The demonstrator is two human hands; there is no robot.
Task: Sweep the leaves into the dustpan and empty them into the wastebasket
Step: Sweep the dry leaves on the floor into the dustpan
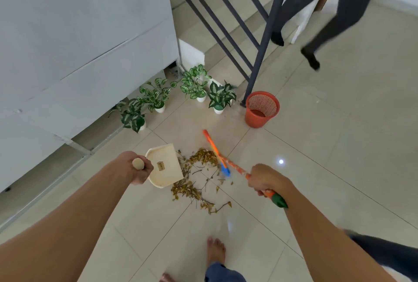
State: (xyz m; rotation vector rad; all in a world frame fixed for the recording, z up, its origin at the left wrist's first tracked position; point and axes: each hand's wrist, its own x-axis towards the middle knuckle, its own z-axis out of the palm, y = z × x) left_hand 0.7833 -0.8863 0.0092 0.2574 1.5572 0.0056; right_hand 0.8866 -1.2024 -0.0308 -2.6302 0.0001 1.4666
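Observation:
A cream dustpan [164, 165] rests on the tiled floor, its open edge facing right toward the dry brown leaves [199, 175]. My left hand [139, 169] grips the dustpan's upright wooden handle from above. My right hand [267, 180] is closed around the orange patterned broom [233, 166], whose blue and orange head lies blurred at the right side of the leaf pile. The leaves lie in two clumps, one at the pan's far corner and one below its near corner. An orange mesh wastebasket [262, 108] stands upright beyond the leaves, to the right.
Several small potted plants [196, 87] line the floor at the foot of a grey cabinet [79, 44]. A dark stair railing post [260, 55] stands just left of the wastebasket. Another person's legs [316, 21] walk at the top right. My bare foot [216, 252] stands below the leaves.

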